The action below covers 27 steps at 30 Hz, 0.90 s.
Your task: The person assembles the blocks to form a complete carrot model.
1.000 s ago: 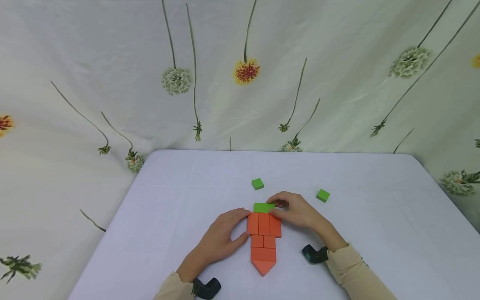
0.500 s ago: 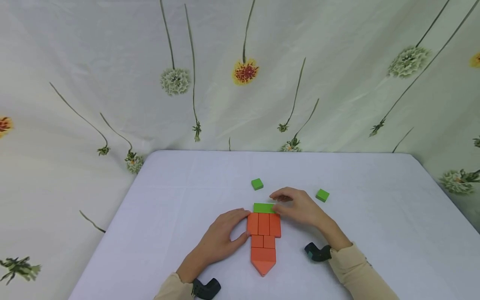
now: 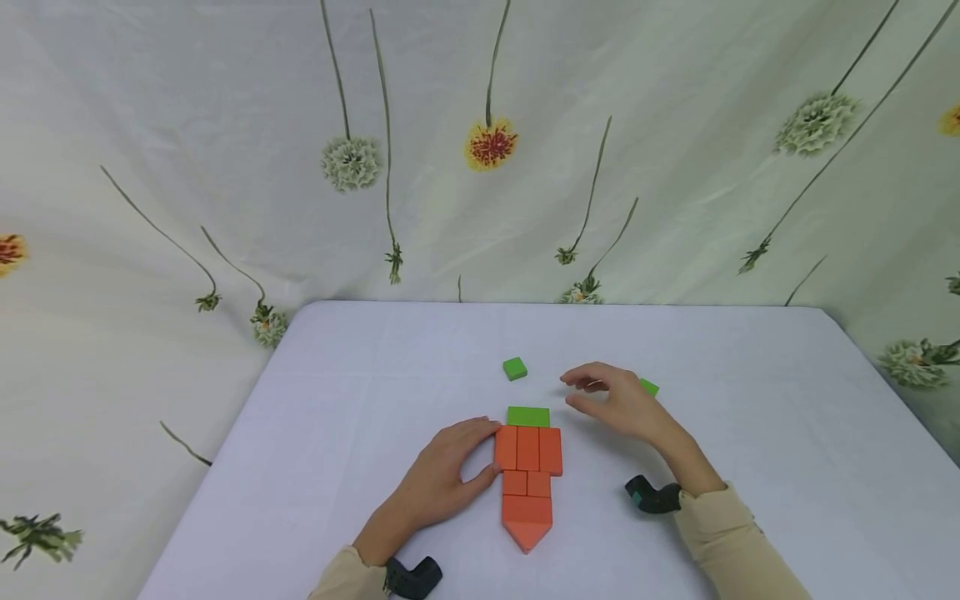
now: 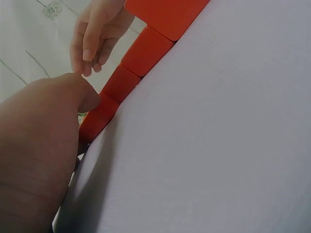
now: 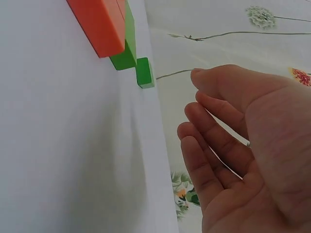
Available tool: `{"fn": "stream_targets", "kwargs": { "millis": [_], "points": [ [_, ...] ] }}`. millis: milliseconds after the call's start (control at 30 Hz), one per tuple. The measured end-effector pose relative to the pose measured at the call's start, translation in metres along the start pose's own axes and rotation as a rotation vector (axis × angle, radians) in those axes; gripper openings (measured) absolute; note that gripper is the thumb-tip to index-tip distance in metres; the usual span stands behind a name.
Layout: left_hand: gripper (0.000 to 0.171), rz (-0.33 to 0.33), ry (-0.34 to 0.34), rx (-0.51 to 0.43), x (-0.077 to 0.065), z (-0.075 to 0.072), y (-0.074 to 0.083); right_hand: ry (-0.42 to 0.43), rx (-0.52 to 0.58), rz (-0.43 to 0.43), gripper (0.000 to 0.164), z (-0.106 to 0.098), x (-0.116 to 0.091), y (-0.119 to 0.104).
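Observation:
In the head view, an orange block figure [image 3: 527, 450] lies on the table, made of several flat pieces with a point toward the person. A green rectangular block [image 3: 528, 416] lies against its far end. My left hand [image 3: 446, 475] rests at the figure's left side, fingertips and thumb touching the left orange block [image 3: 506, 447]. To the right, my right hand [image 3: 618, 404] hovers above the table with fingers loosely bent and nothing in them. Partly hidden behind it is a small green block [image 3: 649, 387]. Another small green block [image 3: 515, 368] lies farther back.
The white table [image 3: 375, 367] has its far edge against a flower-patterned cloth [image 3: 675, 167]. A black wrist device shows at each sleeve, the left one [image 3: 414, 577] near the table's front and the right one [image 3: 654, 496] beside the figure.
My right hand has let go of the green rectangular block and moved right and away, now partly covering the right small green block. The left hand has stayed in place.

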<state>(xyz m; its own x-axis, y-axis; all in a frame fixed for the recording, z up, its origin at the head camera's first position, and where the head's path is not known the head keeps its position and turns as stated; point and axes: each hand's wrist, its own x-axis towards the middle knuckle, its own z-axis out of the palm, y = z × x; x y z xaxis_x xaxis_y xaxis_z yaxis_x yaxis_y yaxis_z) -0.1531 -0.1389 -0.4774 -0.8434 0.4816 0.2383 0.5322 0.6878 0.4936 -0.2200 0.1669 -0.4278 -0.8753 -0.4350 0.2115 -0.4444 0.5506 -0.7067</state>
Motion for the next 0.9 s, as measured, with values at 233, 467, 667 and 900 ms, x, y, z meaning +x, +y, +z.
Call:
{"fn": "stream_targets", "kwargs": {
  "millis": [233,467,667,900],
  "points": [
    [0.055,0.008,0.006,-0.001,0.0,0.0,-0.001,0.035,-0.073,0.06,0.031,-0.013,-0.003,0.007],
    [0.055,0.007,0.008,-0.002,0.0,0.0,0.0,0.052,-0.134,0.095,0.032,-0.028,-0.008,0.016],
    [0.056,0.004,0.002,0.005,0.0,0.0,0.0,0.059,-0.159,0.199,0.034,-0.039,-0.011,0.02],
    [0.055,0.026,0.026,0.021,0.0,0.001,-0.001,0.059,-0.213,0.29,0.037,-0.046,-0.014,0.027]
  ]
}}
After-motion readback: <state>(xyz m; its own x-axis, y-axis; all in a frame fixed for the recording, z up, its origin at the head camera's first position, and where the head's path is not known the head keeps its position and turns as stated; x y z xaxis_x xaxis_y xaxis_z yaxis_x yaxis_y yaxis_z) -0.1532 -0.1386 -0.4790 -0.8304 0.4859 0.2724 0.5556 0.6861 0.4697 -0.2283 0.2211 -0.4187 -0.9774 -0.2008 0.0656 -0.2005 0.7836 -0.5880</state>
